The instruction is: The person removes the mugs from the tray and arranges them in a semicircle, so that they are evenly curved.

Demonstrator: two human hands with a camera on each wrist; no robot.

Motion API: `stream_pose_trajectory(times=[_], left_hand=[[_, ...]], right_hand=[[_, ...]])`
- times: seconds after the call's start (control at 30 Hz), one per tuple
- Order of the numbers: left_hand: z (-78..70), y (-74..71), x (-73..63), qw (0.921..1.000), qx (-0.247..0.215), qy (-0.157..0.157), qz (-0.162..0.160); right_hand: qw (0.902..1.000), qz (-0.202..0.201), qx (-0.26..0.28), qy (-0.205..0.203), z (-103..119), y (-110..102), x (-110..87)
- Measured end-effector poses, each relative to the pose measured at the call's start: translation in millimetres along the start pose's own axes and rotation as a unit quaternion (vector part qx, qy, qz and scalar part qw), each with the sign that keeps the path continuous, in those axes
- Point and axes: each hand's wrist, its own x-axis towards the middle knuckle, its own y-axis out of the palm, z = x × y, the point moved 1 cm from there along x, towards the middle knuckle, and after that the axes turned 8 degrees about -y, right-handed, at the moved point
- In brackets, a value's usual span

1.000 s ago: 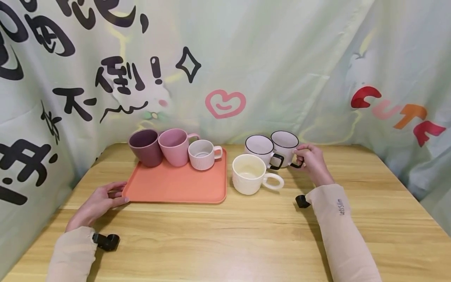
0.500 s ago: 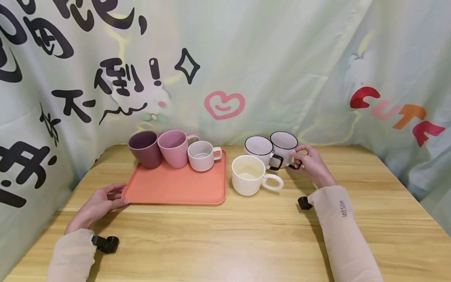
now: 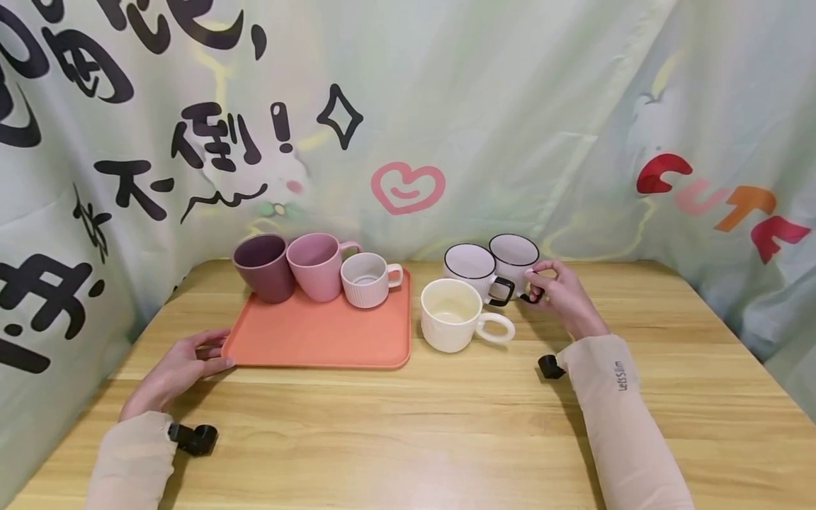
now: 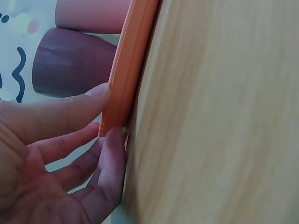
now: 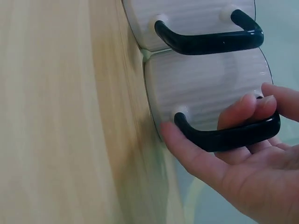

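Mug point(image 3: 513, 252), white, black-rimmed, upright at back of bench point(image 3: 382, 425), just left of nearer right hand point(image 3: 566, 301), black handle point(image 5: 224, 141) toward it; grip curled round handle. Left hand point(image 3: 181, 363), well apart, pinches corner of orange tray point(image 3: 306, 340).

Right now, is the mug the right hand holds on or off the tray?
Off. The head view shows the held mug right of the orange tray, clear of its rim; the right hand grips the handle.
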Motion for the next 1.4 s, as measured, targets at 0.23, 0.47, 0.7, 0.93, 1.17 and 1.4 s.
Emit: stream_pose_trajectory(times=[0.23, 0.47, 0.7, 0.93, 1.17, 1.4], left_hand=[[-0.6, 5.0, 2.3, 1.0, -0.005, 0.008, 0.0], [0.4, 3.1, -0.2, 0.9999, -0.012, 0.002, 0.002], [-0.7, 2.2, -1.9, 0.9999, -0.011, 0.001, 0.004], [-1.6, 2.0, -2.2, 0.9999, -0.01, 0.002, 0.0], [-0.9, 1.4, -0.4, 1.0, -0.004, 0.002, -0.001], [-0.2, 0.9, -0.2, 1.0, -0.008, 0.002, 0.001]], right_hand=[[0.9968, 0.046, -0.064, 0.007, 9.3, -19.3, -3.7], [0.9925, -0.003, -0.12, -0.025, 35.3, -32.6, -0.6], [0.9969, -0.024, -0.039, -0.065, 57.0, -23.0, 6.1], [0.9955, -0.025, 0.032, -0.085, 73.9, -9.2, 11.3], [0.9961, -0.009, 0.022, -0.085, 86.2, 6.9, 17.5], [0.9955, -0.001, -0.01, -0.094, 94.6, 24.7, 23.6]])
